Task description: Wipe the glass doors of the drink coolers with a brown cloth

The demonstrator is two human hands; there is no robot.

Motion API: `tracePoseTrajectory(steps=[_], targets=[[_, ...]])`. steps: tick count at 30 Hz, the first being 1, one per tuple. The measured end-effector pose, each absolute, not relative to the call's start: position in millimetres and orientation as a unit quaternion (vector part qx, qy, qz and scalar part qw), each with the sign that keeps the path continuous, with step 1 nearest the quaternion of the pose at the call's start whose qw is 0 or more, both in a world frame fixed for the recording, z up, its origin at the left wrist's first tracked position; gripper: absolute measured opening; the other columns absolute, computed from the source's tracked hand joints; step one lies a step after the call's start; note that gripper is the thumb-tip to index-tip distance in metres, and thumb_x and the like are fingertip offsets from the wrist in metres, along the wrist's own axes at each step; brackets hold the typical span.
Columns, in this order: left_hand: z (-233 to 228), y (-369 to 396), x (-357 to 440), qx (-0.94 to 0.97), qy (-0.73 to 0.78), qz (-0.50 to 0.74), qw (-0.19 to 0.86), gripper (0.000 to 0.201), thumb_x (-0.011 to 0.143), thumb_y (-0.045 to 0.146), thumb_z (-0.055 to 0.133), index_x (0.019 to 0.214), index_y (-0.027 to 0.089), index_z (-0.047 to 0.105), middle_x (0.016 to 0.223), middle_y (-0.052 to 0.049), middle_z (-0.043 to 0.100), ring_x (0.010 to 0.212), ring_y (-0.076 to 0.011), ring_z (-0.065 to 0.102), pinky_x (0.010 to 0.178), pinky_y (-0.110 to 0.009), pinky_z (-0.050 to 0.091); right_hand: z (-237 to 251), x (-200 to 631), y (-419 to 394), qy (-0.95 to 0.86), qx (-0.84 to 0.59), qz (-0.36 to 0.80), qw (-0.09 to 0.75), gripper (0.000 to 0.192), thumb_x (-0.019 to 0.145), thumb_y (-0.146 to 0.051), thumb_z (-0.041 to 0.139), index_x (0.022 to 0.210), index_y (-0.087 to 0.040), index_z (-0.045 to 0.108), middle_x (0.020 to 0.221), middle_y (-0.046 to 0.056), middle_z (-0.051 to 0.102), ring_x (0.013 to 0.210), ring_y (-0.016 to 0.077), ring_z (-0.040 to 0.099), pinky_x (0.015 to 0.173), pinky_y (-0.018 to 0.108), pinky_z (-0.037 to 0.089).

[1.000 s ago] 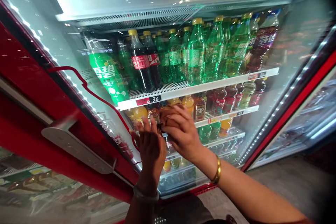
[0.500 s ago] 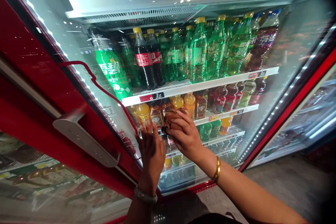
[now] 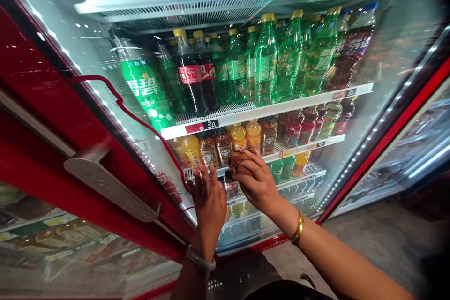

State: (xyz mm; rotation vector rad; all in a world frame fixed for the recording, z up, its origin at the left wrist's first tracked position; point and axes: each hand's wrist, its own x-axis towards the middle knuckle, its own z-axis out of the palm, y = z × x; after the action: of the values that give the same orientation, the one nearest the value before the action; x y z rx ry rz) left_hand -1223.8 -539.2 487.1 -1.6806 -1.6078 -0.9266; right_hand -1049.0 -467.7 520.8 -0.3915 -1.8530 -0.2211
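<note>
My left hand [image 3: 210, 201] is open, with its fingers spread and its palm turned to the glass door of a drinks fridge. Its fingertips are at the glass, in front of a yellow juice bottle [image 3: 190, 147]; contact is hard to make out. To its right, my right hand [image 3: 256, 176] is closed, with bent fingers around a bunched brown cloth-like thing [image 3: 239, 157] at the glass. Part of that thing is hidden by the fingers. Behind the glass near the hands stand brown-labelled bottles [image 3: 208, 152] and an orange juice bottle [image 3: 238, 137].
A grey door handle [image 3: 108, 187] sticks out from the red frame [image 3: 42, 122] on the left. Inside are a large green bottle [image 3: 146, 89], cola bottles [image 3: 190, 75] and several green soda bottles [image 3: 266, 61]. Grey floor [image 3: 372, 243] shows at lower right.
Both hands have shifted slightly right and down in the picture, the right one still closed on the brown thing. The left fingers look more spread. The view has tilted a little.
</note>
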Motion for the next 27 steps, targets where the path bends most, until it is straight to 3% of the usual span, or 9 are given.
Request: tracePoseTrajectory(steps=[7,13,19,27], targets=[[480,-537,-1218,-0.654,-0.597,-0.358,0.295,0.081,0.100,0.009,0.050,0.169,0.021,0.009,0.176,-0.013,0.015,0.164,-0.0306,0.006,0.134,-0.061,0.010,501,-1059,-475,-0.820,-0.148,-0.099,0.544,0.015,0.096,-0.014,0.065,0.104,-0.025,0.071,0.123,0.004,0.071,0.148,0.0259,0.048,0.125,0.059,0.045],[479,-532,-1212,-0.658,-0.586,-0.363,0.301,0.080,0.102,0.013,0.054,0.169,0.019,0.010,0.175,-0.013,0.014,0.165,-0.0282,0.005,0.134,-0.056,0.018,507,-1023,-466,-0.801,-0.199,-0.104,0.555,0.026,0.092,-0.006,0.066,0.111,-0.024,0.071,0.126,0.008,0.067,0.147,0.0293,0.048,0.124,0.063,0.044],[483,-524,-1199,-0.655,-0.594,-0.361,0.297,0.077,0.103,0.013,0.050,0.169,0.019,0.011,0.174,-0.015,0.016,0.164,-0.0285,0.006,0.133,-0.061,0.000,524,-1038,-465,-0.788,-0.193,-0.107,0.575,0.022,0.095,-0.013,0.066,0.112,-0.026,0.070,0.129,0.007,0.066,0.149,0.0291,0.046,0.125,0.064,0.042],[480,-517,-1192,-0.655,-0.596,-0.366,0.287,0.079,0.102,0.014,0.052,0.168,0.021,0.010,0.173,-0.014,0.018,0.164,-0.0291,0.007,0.133,-0.060,0.002,496,-1010,-463,-0.821,-0.196,-0.111,0.524,0.023,0.093,-0.006,0.065,0.108,-0.023,0.070,0.125,0.007,0.068,0.147,0.0285,0.049,0.124,0.062,0.046]])
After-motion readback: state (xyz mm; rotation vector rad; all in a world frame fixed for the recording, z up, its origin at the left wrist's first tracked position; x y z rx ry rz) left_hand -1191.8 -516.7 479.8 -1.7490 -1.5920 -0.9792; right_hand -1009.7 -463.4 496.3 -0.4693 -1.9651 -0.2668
